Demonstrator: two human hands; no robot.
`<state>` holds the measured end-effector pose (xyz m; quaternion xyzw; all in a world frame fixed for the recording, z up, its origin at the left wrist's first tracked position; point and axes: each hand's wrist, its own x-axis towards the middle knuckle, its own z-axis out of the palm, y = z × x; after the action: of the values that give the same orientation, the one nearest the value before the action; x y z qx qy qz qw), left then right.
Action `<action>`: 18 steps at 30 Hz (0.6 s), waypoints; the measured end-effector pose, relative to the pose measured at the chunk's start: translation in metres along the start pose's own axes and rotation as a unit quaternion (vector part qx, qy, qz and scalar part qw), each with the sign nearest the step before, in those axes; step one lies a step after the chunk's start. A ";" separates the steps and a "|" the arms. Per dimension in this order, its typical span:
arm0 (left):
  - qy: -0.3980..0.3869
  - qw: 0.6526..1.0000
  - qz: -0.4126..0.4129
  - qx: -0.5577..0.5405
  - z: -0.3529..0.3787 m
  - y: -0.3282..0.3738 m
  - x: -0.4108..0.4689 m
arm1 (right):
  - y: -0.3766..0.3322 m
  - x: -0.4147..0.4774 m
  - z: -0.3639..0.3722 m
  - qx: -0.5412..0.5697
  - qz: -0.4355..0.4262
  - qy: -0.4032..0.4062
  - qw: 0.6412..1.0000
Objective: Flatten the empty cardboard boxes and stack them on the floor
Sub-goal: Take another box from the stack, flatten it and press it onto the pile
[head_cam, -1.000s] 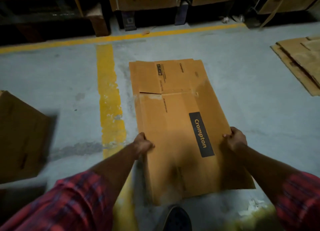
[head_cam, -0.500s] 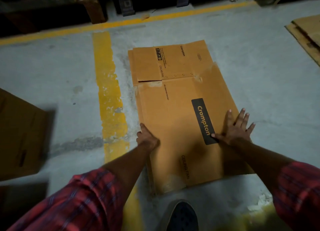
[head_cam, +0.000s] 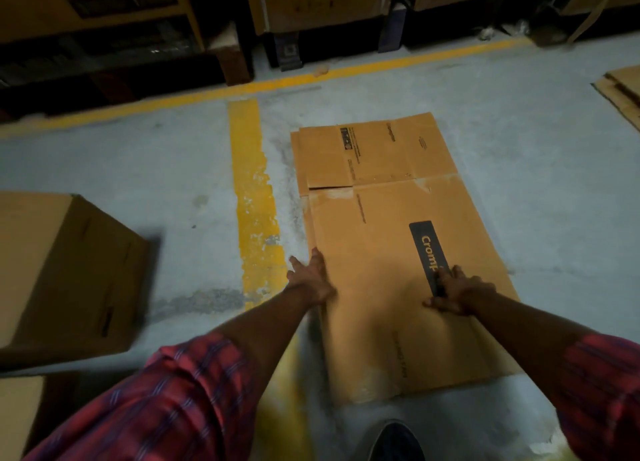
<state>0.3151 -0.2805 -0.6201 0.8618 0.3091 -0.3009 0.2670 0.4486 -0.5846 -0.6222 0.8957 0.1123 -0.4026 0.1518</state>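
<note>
**A:** where's the flattened box (head_cam: 398, 252) at?

**B:** flat on the floor (head_cam: 554, 183), just right of the yellow stripe (head_cam: 256, 201). Left hand (head_cam: 311, 277) lies flat on its left edge, fingers straight. Right hand (head_cam: 457, 289) presses the black label (head_cam: 424, 242), fingers together.

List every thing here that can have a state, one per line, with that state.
Crompton box, flattened, lying on the floor.
Left hand, fingers straight, pressing the box's left edge.
Right hand, resting on the box's dark label; finger pose blurred.
Brown box at left, unflattened, standing.
Cardboard pile at far right, flat on the floor.
</note>
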 end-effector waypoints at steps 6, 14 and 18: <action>0.144 0.985 0.001 0.092 -0.116 -0.034 -0.052 | -0.074 -0.071 -0.086 -0.019 -0.055 0.096 0.994; 0.294 0.950 -0.003 0.102 -0.256 -0.120 -0.176 | -0.217 -0.223 -0.168 -0.015 -0.171 0.216 0.961; 0.348 0.932 -0.032 0.092 -0.293 -0.181 -0.249 | -0.287 -0.305 -0.185 -0.047 -0.234 0.268 0.933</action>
<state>0.1368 -0.0630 -0.3013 0.9228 0.3813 -0.0177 0.0523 0.2845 -0.2750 -0.3278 0.9105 0.3741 -0.1661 0.0593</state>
